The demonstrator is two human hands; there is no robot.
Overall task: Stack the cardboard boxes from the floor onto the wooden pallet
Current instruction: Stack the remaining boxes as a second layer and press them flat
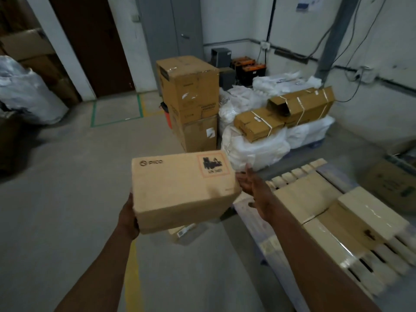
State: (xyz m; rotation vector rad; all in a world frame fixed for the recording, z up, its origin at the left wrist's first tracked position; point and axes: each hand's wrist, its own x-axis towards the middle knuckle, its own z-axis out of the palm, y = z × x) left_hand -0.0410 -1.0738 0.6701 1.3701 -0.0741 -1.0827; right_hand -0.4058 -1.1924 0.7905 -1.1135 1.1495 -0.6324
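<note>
Beside pallet (290,174) edge, hands (129,216) flank box (182,190).

White plastic sacks (254,147) lie heaped by the far wall, beside what may be orange batteries (248,68).

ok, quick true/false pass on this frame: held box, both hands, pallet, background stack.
1. The held box carries a PICO mark. True.
2. The wooden pallet holds no boxes. False: pale boxes already lie on it.
3. The left hand supports the box at its lower left corner. True.
4. The right hand is a closed fist. False: fingers are straight, beside the box's right edge.
5. The stacked brown cartons sit on the pallet. False: they stand behind it, further back.
</note>
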